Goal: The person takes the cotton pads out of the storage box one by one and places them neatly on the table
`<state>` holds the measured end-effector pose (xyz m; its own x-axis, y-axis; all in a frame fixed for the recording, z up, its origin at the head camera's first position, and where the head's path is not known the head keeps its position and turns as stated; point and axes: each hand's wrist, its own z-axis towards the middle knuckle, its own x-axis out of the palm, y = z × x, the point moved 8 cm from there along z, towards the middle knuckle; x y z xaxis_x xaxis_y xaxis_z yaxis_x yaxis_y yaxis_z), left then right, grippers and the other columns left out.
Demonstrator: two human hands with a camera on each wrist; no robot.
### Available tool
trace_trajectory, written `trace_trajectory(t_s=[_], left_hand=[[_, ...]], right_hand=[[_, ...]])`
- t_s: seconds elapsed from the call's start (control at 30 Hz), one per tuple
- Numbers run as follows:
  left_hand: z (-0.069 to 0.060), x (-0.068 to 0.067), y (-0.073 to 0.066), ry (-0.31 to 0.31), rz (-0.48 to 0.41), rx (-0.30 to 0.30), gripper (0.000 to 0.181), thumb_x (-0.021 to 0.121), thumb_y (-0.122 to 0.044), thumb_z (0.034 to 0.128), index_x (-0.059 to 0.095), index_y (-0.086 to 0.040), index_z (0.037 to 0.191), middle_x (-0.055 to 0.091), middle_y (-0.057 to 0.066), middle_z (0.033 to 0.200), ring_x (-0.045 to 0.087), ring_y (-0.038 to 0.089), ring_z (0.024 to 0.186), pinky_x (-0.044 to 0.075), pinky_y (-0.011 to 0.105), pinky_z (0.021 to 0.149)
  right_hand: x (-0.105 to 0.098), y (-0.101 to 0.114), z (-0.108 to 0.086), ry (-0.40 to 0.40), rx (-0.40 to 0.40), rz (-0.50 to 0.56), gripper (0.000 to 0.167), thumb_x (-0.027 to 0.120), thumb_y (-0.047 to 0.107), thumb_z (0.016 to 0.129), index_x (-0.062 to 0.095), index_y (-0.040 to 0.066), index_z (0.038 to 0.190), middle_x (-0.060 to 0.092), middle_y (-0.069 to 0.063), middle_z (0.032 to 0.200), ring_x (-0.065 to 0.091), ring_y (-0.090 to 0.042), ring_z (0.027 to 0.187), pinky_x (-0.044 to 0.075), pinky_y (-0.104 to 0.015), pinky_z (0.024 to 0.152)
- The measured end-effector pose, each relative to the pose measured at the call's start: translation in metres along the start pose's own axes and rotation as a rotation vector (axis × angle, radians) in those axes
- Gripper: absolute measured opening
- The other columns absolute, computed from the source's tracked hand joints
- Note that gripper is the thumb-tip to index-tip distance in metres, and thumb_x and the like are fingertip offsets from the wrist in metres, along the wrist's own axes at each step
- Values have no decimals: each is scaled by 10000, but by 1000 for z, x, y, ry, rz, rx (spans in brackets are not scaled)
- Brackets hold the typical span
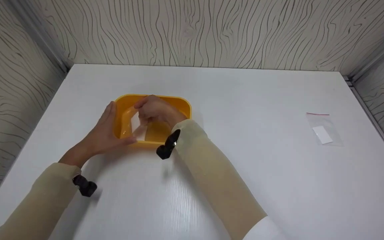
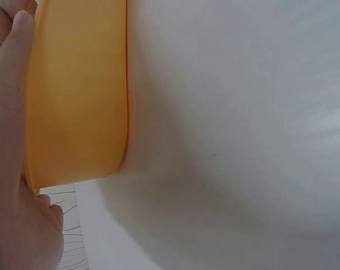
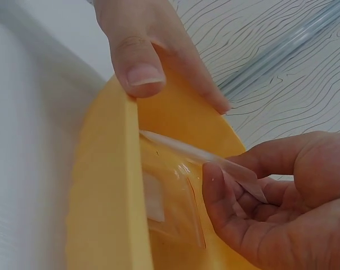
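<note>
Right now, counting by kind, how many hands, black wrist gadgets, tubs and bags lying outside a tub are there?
Hands: 2
Black wrist gadgets: 2
Yellow tub: 1
Clear bag outside the tub: 1
Total: 6

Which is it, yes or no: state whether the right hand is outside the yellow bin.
No, the head view shows the right hand reaching into the yellow bin.

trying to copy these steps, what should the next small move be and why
Probably lift the clear bag gently upward out of the yellow bin: the right hand pinches its film, and the left hand rests against the bin's end, which could help steady it.
</note>
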<state>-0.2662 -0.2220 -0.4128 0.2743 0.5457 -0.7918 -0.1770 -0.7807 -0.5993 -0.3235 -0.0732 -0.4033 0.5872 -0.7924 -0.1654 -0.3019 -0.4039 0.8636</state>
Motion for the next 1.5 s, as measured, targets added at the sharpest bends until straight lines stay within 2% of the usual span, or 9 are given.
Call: trace_trajectory(t_s=[0.17, 0.37, 0.6, 0.87, 1.07, 1.17, 1.33, 1.5], left_hand=[[1, 1, 0, -12, -26, 8, 1352, 791, -574, 816, -190, -73, 1598, -80, 150, 1691, 191, 378, 1502, 221, 592, 1209], [0, 2, 3, 6, -10, -30, 1354, 768, -616, 818, -199, -76, 1597, -118, 149, 1692, 145, 404, 1520, 193, 615, 1208], [1, 2, 3, 9, 9, -37, 1363, 764, -636, 811, -199, -79, 1597, -119, 154, 1692, 158, 410, 1517, 202, 615, 1203], [-1, -1, 2, 0, 20, -19, 1368, 767, -627, 813, -194, -38, 1588, -136, 177, 1684, 103, 424, 1533, 196, 622, 1204], [1, 0, 2, -3, 11, -10, 1361, 769, -622, 814, -193, -55, 1593, -119, 171, 1686, 148, 415, 1518, 204, 619, 1203], [1, 0, 2, -1, 10, -9, 1356, 770, -613, 819, -194, -57, 1594, -129, 168, 1686, 141, 419, 1519, 206, 628, 1198], [0, 0, 2, 1, 10, -5, 1341, 771, -594, 829, -185, -47, 1595, -131, 177, 1684, 130, 428, 1522, 201, 639, 1195], [0, 0, 1, -7, -3, 2, 1332, 781, -580, 826, -165, -58, 1604, -87, 184, 1684, 182, 418, 1503, 206, 634, 1195]], right_hand=[[-1, 1, 3, -18, 20, 29, 430, 579, -82, 945, 614, 38, 1356, 632, -89, 1001, 571, -210, 743, 573, -308, 795], [-2, -1, 2, -43, 28, 46, 402, 586, -50, 967, 626, 64, 1351, 629, -70, 1023, 560, -192, 728, 563, -266, 765], [-2, -1, -4, -53, 24, 21, 438, 606, -67, 919, 630, 77, 1332, 646, -66, 1049, 563, -211, 726, 583, -335, 861], [-5, 2, -8, 31, -13, 23, 504, 509, -95, 906, 602, 28, 1386, 578, -47, 893, 439, -164, 607, 467, -302, 687], [-8, 4, -10, 40, -21, 44, 495, 494, -86, 911, 612, 35, 1376, 582, -52, 920, 433, -158, 600, 466, -296, 691], [-9, 6, -12, 27, -29, 31, 470, 500, -63, 934, 618, 50, 1375, 601, -57, 991, 478, -168, 643, 498, -299, 737], [-9, 7, -13, 21, -8, 54, 389, 548, 10, 1007, 590, 71, 1390, 595, -74, 986, 555, -198, 762, 537, -299, 803], [-13, 7, -15, -2, 1, 40, 334, 579, 70, 1030, 611, 110, 1359, 621, -62, 1075, 595, -209, 883, 557, -274, 834]])
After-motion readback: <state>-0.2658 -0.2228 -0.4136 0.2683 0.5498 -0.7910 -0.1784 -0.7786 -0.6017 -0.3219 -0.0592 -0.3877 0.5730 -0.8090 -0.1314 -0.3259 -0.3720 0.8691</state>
